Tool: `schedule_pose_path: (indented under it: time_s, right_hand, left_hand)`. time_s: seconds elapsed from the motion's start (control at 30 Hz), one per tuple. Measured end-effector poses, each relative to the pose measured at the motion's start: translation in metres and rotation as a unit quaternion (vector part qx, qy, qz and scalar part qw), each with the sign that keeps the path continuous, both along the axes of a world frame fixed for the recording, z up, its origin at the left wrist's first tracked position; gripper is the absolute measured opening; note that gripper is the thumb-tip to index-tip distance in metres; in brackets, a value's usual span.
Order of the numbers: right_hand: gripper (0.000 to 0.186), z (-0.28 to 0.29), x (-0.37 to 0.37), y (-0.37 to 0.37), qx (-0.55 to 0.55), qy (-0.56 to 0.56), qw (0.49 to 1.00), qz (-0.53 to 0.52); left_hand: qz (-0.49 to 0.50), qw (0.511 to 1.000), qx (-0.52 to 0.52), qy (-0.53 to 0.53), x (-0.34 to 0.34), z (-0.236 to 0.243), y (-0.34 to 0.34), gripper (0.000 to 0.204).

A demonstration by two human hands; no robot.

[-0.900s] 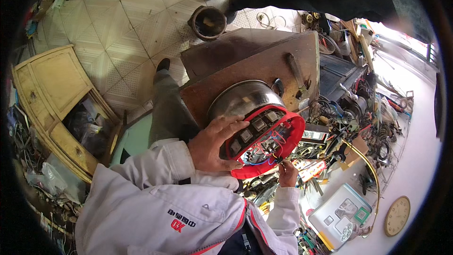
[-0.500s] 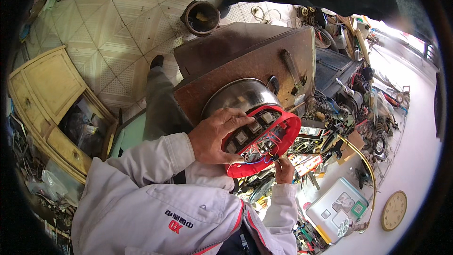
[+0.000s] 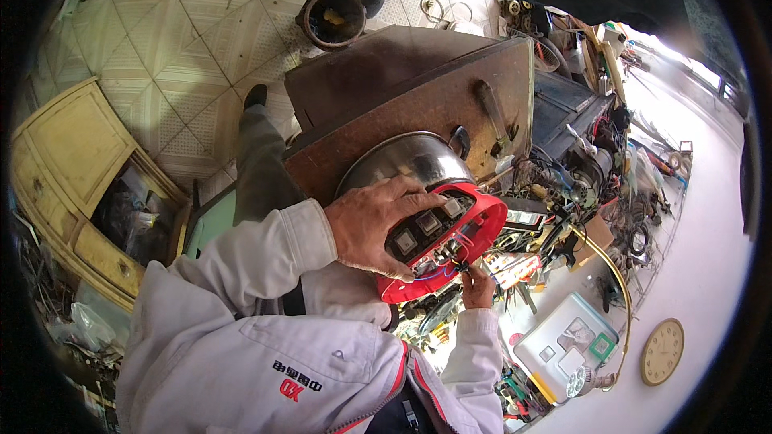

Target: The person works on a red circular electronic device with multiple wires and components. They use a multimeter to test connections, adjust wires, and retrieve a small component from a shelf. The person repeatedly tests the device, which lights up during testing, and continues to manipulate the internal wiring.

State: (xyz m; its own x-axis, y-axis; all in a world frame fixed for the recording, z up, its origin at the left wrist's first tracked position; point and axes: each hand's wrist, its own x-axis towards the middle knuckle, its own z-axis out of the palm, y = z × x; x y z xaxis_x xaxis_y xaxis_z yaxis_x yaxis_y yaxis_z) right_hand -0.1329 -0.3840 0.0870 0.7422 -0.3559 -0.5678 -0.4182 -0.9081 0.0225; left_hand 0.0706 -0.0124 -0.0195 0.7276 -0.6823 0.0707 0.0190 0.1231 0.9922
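Observation:
A steel pot (image 3: 402, 158) with a black side handle (image 3: 460, 142) lies tipped on its side against the brown table, its red plastic housing (image 3: 488, 229) facing me. Square switches (image 3: 429, 223) sit in a black panel on the housing, and loose wires (image 3: 447, 264) show in its open inside. My left hand (image 3: 371, 221) grips the housing, fingers over the switch panel and thumb on the lower left rim. At the lower right rim my right hand (image 3: 478, 285) pinches the wires by a small dark piece, partly hidden by the fingers.
Beyond the pot stands the brown table (image 3: 498, 84) with a hammer-like tool (image 3: 492, 112) on it. Cables and tools clutter the right side, near a gooseneck lamp (image 3: 581, 382) and a white case (image 3: 567, 341). A yellow cabinet (image 3: 72, 169) is at left, a bucket (image 3: 331, 20) farther off.
The whole view has shifted slightly. My left hand has slid a little to the right over the switch panel. My right hand stays at the wires.

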Motion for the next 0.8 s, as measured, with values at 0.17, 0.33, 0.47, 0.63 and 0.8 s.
schedule_pose_path:
  time_s: [0.17, 0.33, 0.47, 0.63, 0.8]
  right_hand:
    - [0.022, 0.003, 0.002, 0.002, 0.003, -0.006, 1.000, 0.023]
    - [0.022, 0.000, -0.001, -0.001, 0.025, -0.022, 0.999, -0.015]
    - [0.020, 0.005, 0.006, 0.009, 0.009, 0.000, 1.000, -0.022]
    - [0.021, 0.004, 0.003, 0.004, -0.002, -0.006, 1.000, 0.008]
    - [0.024, 0.002, -0.001, -0.002, 0.003, 0.018, 1.000, 0.012]
  left_hand:
    - [-0.022, 1.000, 0.010, -0.012, 0.009, 0.000, -0.003, 0.107]
    - [-0.036, 0.999, 0.022, -0.004, 0.012, 0.002, -0.003, 0.106]
    - [-0.055, 0.998, 0.037, 0.009, 0.014, 0.003, -0.003, 0.107]
    - [-0.006, 1.000, -0.003, 0.016, 0.004, -0.001, -0.004, 0.111]
    - [0.033, 0.998, -0.016, 0.050, -0.042, 0.007, 0.025, 0.113]
